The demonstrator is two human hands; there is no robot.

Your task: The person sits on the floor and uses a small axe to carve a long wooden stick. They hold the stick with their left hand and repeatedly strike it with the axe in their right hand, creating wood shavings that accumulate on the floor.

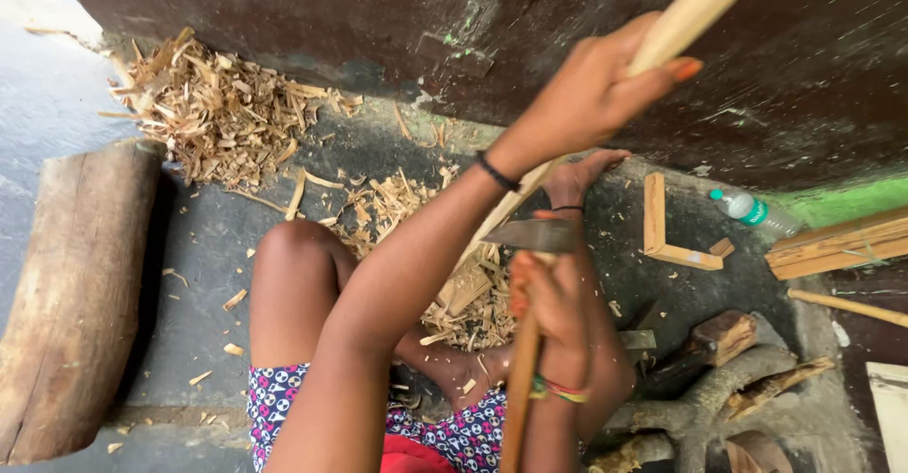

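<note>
The left hand (586, 90) is raised, its grip closed tight around a pale stick (690, 9) that slants from the top edge down to the floor between the person's feet. The right hand (549, 307) has its grip wrapped full round the wooden handle of an adze (534, 236), whose dark metal blade sits just beside the stick's lower part; whether blade and stick touch cannot be told. A foot (582, 175) rests by the stick.

The floor (203, 246) is grey concrete, strewn with shavings (218, 104), heaped near a dark stained wall (284, 9). A thick log (76, 293) lies at the left. To the right are an L-shaped piece of wood (667, 236), a plastic bottle (752, 210), planks (837, 244) and a gnarled branch (719, 393).
</note>
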